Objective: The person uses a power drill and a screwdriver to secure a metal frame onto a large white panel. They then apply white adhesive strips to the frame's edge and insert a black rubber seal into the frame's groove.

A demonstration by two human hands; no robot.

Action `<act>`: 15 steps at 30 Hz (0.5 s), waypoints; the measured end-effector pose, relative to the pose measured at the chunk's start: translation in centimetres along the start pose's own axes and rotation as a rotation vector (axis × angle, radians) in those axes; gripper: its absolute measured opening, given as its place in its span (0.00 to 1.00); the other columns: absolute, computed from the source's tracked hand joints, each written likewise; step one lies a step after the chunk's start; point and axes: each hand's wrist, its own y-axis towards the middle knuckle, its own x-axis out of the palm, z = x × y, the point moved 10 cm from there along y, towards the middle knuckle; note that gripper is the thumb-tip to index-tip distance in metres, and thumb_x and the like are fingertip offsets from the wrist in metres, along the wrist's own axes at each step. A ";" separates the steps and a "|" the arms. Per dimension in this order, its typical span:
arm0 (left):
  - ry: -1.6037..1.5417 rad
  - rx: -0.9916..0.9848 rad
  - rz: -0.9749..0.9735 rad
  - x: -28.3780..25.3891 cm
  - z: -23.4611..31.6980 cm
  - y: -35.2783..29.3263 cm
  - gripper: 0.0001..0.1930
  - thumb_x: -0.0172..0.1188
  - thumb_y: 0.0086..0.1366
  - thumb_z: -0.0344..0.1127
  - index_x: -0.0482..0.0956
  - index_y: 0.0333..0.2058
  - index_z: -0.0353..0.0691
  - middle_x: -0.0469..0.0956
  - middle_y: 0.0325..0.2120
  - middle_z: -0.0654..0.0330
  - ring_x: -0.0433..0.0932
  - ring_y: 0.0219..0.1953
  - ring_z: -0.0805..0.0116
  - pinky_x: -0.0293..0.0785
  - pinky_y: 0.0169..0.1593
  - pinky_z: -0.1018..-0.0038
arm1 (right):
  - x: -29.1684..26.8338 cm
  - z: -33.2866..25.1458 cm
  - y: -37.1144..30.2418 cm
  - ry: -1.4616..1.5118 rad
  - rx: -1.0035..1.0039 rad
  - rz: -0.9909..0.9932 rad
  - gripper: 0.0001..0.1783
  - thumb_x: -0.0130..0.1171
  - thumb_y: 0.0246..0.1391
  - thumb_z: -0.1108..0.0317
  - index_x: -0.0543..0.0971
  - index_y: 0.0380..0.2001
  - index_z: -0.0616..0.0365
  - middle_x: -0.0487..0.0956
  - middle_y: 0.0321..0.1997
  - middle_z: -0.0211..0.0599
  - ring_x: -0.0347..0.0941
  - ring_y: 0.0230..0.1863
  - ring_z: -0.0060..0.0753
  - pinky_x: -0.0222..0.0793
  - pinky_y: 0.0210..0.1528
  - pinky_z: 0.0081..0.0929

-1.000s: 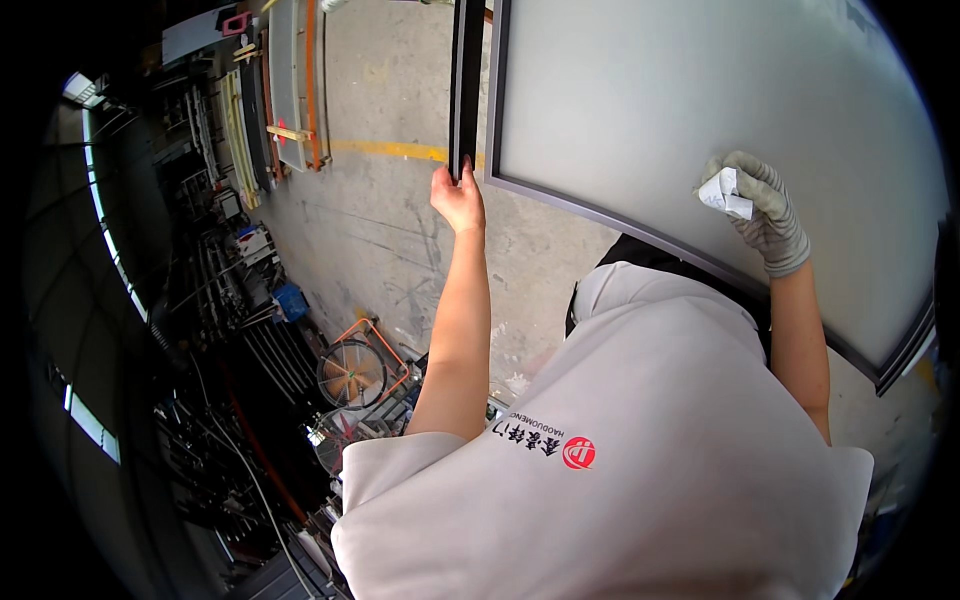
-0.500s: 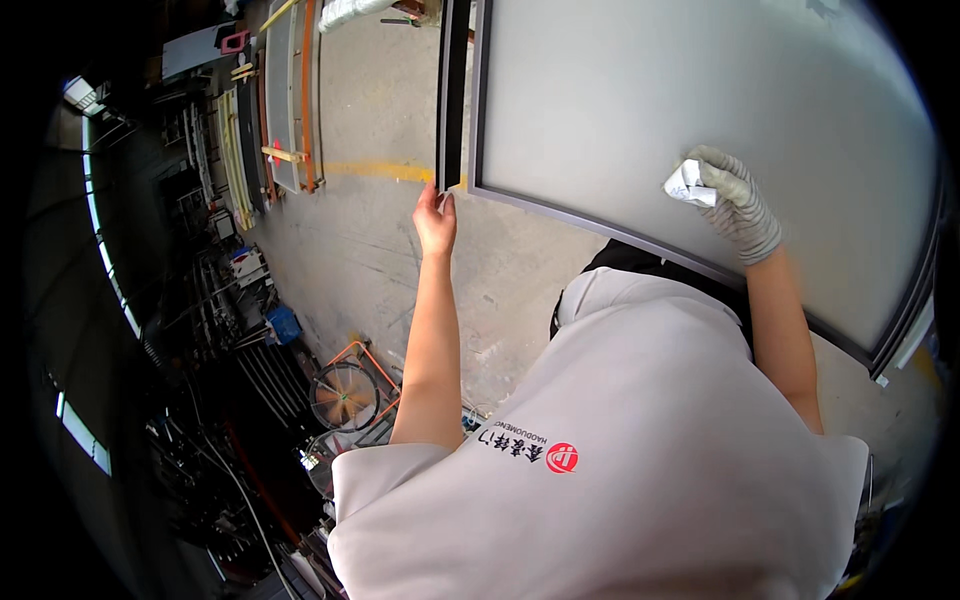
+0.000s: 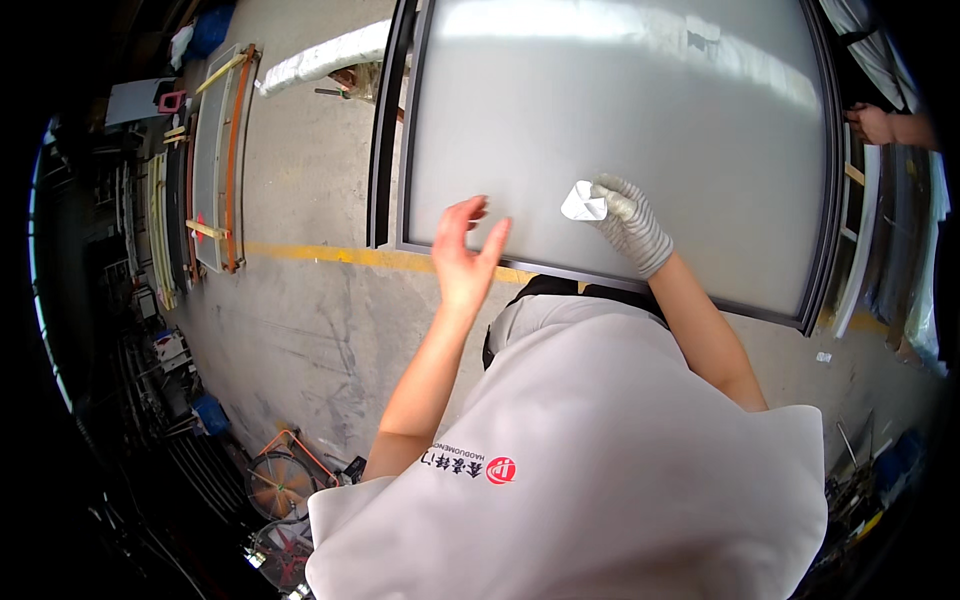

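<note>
A large frosted glass panel (image 3: 560,130) in a dark grey frame spreads out in front of me. My left hand (image 3: 466,255), bare, hovers over its near left corner with fingers apart and nothing in them. On my right hand (image 3: 637,228) is a grey striped glove. Its fingers pinch a crumpled white piece of paper (image 3: 580,204) above the glass; whether the paper touches the surface I cannot tell. A dark profile bar (image 3: 383,150) runs beside the panel's left edge, separated by a narrow gap.
At the far right, another person's hand (image 3: 872,124) is by the panel's edge. Long wrapped pieces (image 3: 858,240) stand there too. A rack with orange bars (image 3: 237,150) lies on the left, a round fan (image 3: 279,484) at lower left. A yellow line (image 3: 320,254) crosses the concrete floor.
My left hand has left the end of the dark profile bar and moved right to the panel's corner, fingers spreading. My right hand still grips the white paper. The view has shifted right.
</note>
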 end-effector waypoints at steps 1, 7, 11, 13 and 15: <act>-0.078 -0.108 -0.133 3.1 0.4 -0.5 0.20 0.65 0.57 0.36 0.75 0.47 0.35 0.77 0.39 0.57 0.77 0.41 0.67 0.74 0.45 0.72 | -0.1 0.0 0.0 -0.083 -0.052 -0.025 0.06 0.55 0.56 0.69 0.78 0.35 0.57 0.77 0.36 0.29 0.74 0.39 0.24 0.71 0.45 0.27; -0.893 -0.670 -0.429 11.2 -2.7 -4.3 0.11 0.56 0.65 0.32 0.74 0.45 0.35 0.78 0.37 0.62 0.75 0.37 0.76 0.71 0.42 0.79 | 2.0 -1.2 -3.1 -0.717 -0.374 0.160 0.03 0.56 0.55 0.73 0.77 0.31 0.59 0.77 0.36 0.33 0.72 0.39 0.24 0.69 0.43 0.22; -0.859 -0.564 -0.390 9.5 -3.9 -3.6 0.09 0.55 0.63 0.28 0.74 0.43 0.35 0.78 0.34 0.64 0.74 0.34 0.79 0.70 0.38 0.81 | 4.7 -3.5 -5.5 -0.965 -0.553 0.190 0.02 0.57 0.52 0.74 0.77 0.29 0.60 0.78 0.39 0.39 0.72 0.40 0.29 0.69 0.46 0.27; -0.911 -0.538 -0.393 9.0 -3.4 -3.2 0.09 0.55 0.63 0.26 0.74 0.42 0.36 0.78 0.30 0.66 0.74 0.32 0.82 0.68 0.35 0.83 | 4.6 -3.9 -6.3 -1.020 -0.568 0.189 0.03 0.56 0.54 0.72 0.76 0.31 0.59 0.79 0.40 0.38 0.73 0.40 0.28 0.68 0.47 0.26; -0.964 -0.557 -0.494 9.2 -2.0 -3.2 0.09 0.55 0.63 0.27 0.74 0.42 0.36 0.77 0.29 0.67 0.73 0.31 0.82 0.67 0.35 0.84 | 3.7 -3.5 -6.7 -0.792 -0.449 0.228 0.05 0.55 0.56 0.70 0.76 0.34 0.60 0.79 0.40 0.38 0.73 0.40 0.27 0.68 0.47 0.25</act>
